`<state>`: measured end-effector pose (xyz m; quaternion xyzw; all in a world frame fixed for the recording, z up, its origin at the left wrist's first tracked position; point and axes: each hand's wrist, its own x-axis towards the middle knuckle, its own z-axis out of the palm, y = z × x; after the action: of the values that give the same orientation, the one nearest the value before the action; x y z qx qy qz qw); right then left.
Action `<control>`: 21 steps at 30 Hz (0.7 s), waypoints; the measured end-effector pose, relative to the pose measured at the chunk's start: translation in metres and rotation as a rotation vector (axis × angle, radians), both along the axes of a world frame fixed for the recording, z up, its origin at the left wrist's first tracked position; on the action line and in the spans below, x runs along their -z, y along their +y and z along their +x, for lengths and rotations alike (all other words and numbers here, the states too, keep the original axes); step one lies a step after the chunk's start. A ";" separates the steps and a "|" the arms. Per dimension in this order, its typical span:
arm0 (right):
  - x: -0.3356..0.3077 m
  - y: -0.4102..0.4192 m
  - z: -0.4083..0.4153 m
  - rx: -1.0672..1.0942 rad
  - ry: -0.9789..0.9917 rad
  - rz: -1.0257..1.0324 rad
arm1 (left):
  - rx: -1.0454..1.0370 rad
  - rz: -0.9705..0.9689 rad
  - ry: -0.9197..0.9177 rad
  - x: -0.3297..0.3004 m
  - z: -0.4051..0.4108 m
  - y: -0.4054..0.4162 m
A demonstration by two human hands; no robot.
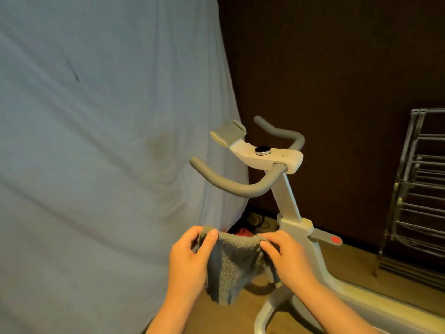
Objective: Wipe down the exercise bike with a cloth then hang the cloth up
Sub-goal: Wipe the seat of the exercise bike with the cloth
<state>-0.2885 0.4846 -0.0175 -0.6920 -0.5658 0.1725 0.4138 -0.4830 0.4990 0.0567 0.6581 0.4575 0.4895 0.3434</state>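
The lower frame of the exercise bike (292,213) is running out of view at the bottom and right, and the cloth (232,263) is hiding part of its post; the seat and pedals are not showing. Beyond the fingertips, a dark tangle of cables and something red (243,231) is sitting on the floor, too dim to make out. Two hands are holding one grey cloth up by its top edge: the left hand (190,259) is pinching one corner between thumb and curled fingers, and the right hand (286,257) is pinching the other corner likewise, so the cloth is hanging between them, just nearer than the bike's post. A pale blue sheet (96,153) is draping left of the fingers, a dark wall (337,68) is standing beyond them, and a wooden floor (349,259) is lying below. One metal drying rack (419,189) is leaning well right of the fingers, cut off at the edge.
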 end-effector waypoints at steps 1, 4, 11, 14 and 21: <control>0.001 -0.008 -0.007 0.032 0.039 0.020 | 0.014 0.035 0.005 0.000 -0.003 -0.008; 0.000 -0.028 -0.023 0.089 0.195 0.039 | 0.019 0.054 -0.021 0.010 -0.017 -0.026; 0.005 -0.089 -0.047 0.120 0.280 0.054 | 0.015 -0.078 -0.071 0.064 -0.044 -0.052; 0.010 -0.114 -0.049 0.053 0.248 -0.005 | -0.015 -0.093 -0.094 0.080 -0.044 -0.065; 0.016 -0.134 -0.049 0.014 -0.129 0.052 | -0.124 -0.020 -0.163 0.081 -0.041 -0.085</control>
<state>-0.3379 0.3503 -0.0332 -0.6945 -0.5909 0.1101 0.3954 -0.5244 0.4137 -0.0239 0.5831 0.4728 0.5572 0.3549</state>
